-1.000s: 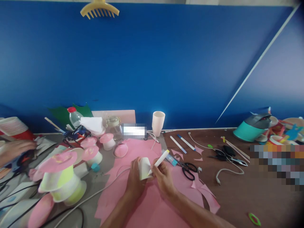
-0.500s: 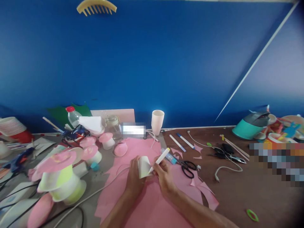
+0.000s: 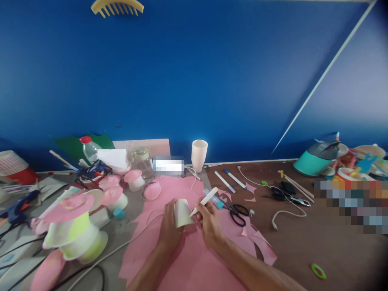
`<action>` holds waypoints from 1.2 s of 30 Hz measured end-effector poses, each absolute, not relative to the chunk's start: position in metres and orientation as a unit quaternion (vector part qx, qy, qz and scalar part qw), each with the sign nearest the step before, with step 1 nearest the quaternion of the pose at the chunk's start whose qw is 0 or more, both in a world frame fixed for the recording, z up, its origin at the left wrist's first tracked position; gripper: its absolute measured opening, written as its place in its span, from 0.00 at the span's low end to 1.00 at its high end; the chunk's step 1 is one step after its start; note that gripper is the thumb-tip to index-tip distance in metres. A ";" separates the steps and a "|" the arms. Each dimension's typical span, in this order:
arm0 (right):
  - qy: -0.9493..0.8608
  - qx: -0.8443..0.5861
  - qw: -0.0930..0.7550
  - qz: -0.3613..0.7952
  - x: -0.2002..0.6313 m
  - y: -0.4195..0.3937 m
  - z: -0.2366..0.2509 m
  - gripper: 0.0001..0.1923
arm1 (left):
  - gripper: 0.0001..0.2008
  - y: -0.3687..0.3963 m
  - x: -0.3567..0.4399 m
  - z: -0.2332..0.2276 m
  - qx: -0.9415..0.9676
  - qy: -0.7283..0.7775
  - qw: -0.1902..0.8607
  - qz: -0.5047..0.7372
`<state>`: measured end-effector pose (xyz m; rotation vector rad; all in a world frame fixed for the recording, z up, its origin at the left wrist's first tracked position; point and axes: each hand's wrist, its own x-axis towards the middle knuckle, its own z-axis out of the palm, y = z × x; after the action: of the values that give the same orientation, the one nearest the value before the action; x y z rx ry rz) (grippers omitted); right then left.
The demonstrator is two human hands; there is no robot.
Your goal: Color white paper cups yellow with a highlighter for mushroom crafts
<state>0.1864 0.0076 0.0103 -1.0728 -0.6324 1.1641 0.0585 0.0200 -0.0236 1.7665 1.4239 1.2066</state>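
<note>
My left hand (image 3: 169, 228) grips a small white paper cup (image 3: 182, 212), held on its side over a large pink paper sheet (image 3: 188, 258). My right hand (image 3: 209, 223) holds a white marker with a yellow end (image 3: 205, 200), and its tip touches the cup's side. Both hands hover just above the pink sheet near the table's front middle.
Black scissors (image 3: 238, 214), pens (image 3: 230, 180) and pink scraps lie right of my hands. An upright white cup (image 3: 199, 154) stands at the back. Pink-topped cup crafts (image 3: 74, 226) and cables crowd the left. A teal pot (image 3: 318, 159) and a white cable (image 3: 285, 214) lie on the right.
The view has drifted slightly, so everything sits a little lower left. The other person's hand at the far left edge has gone. My hands stay on the cup and marker.
</note>
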 end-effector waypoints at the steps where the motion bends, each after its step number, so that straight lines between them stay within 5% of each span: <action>1: -0.278 -0.469 0.656 0.522 0.186 0.007 0.010 0.10 | 0.27 0.020 0.058 -0.023 0.658 0.533 0.287 0.448; 36: -0.230 -0.461 0.655 0.553 0.186 0.009 0.003 0.11 | 0.26 0.018 0.060 -0.020 0.610 0.537 0.336 0.476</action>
<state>0.1856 0.0085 0.0027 -1.0460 -0.5205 1.2532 0.0601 0.0176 -0.0200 1.5919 1.4008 1.2417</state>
